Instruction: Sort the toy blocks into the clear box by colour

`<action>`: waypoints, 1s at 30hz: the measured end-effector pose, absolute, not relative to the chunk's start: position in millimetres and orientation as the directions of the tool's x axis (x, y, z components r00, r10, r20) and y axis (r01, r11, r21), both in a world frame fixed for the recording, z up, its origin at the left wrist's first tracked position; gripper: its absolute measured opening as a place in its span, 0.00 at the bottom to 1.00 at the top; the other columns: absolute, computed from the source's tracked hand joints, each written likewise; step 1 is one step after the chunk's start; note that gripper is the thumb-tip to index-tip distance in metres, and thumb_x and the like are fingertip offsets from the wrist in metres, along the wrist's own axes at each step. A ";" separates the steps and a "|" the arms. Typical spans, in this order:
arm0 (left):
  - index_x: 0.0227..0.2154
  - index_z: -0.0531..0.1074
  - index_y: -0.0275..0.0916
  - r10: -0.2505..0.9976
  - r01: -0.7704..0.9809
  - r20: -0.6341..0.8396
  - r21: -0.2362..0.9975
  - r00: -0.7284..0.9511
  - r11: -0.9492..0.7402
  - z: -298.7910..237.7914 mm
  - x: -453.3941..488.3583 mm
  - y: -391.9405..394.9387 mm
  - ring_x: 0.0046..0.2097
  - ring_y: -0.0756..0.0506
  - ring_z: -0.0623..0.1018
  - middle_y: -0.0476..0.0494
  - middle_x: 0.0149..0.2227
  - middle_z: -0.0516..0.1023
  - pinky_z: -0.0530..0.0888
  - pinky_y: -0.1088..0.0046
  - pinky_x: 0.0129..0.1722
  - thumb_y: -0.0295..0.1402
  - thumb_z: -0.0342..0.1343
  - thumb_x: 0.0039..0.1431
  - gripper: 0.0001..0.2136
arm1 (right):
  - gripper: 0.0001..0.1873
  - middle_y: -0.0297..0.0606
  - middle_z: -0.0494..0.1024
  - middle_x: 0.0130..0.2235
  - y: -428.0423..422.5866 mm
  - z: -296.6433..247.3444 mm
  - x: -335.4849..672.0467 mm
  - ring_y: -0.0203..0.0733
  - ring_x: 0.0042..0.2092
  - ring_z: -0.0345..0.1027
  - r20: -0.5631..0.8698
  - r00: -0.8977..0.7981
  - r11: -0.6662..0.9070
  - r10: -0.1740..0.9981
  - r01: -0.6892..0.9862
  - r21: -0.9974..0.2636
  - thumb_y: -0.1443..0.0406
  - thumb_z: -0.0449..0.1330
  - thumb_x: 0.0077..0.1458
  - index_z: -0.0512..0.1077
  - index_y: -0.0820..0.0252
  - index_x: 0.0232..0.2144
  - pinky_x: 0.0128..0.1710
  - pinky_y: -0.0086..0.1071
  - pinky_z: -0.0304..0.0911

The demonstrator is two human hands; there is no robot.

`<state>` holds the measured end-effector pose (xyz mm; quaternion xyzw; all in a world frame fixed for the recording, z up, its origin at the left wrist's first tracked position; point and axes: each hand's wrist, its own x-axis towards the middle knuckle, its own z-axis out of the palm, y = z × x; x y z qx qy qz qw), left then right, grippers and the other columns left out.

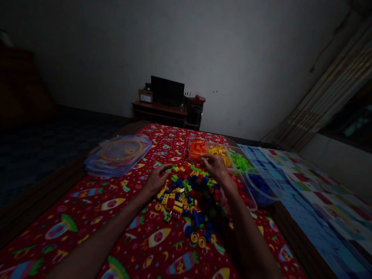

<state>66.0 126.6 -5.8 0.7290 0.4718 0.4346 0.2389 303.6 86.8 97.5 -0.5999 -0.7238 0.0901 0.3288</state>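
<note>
A loose pile of toy building bricks in blue, yellow, red and green lies on a red cloth with a rocket print. My left hand rests at the pile's left edge, fingers apart and slightly curved, holding nothing that I can see. Above the pile's far right side is my right hand, its fingertips drawn together close to the box of orange bricks. Whatever those fingers may hold is too small and dark to make out. Past that hand, yellow bricks fill another clear container.
Green bricks and blue bricks sit in clear containers on the right; a box there with red bricks is partly behind my right forearm. Stacked plastic lids lie at left. A desk with a monitor stands by the far wall.
</note>
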 end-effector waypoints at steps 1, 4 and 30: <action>0.46 0.73 0.36 0.901 0.465 0.398 0.773 0.174 -0.432 -4.7 66.1 126.3 0.47 0.41 0.78 0.40 0.46 0.80 0.73 0.64 0.49 0.42 0.47 0.55 0.21 | 0.12 0.39 0.81 0.31 81.9 92.9 299.6 0.39 0.34 0.76 0.346 -0.094 0.275 0.933 0.806 -0.523 0.65 0.54 0.59 0.77 0.59 0.40 0.37 0.28 0.66; 0.48 0.71 0.36 0.910 0.434 0.368 0.800 0.188 -0.414 -2.1 65.7 125.7 0.47 0.41 0.78 0.40 0.43 0.81 0.72 0.62 0.50 0.42 0.43 0.58 0.22 | 0.15 0.42 0.80 0.39 72.2 80.3 286.8 0.42 0.41 0.74 0.314 -0.215 0.343 0.925 0.827 -0.446 0.69 0.56 0.57 0.74 0.59 0.46 0.42 0.31 0.65; 0.40 0.77 0.39 0.887 0.514 0.336 0.726 0.316 -0.457 19.5 58.2 126.8 0.44 0.40 0.78 0.41 0.43 0.81 0.73 0.61 0.47 0.41 0.49 0.54 0.17 | 0.07 0.40 0.75 0.31 70.9 63.7 273.2 0.38 0.33 0.65 0.305 -0.295 0.379 0.906 0.885 -0.270 0.65 0.54 0.58 0.70 0.63 0.33 0.33 0.28 0.54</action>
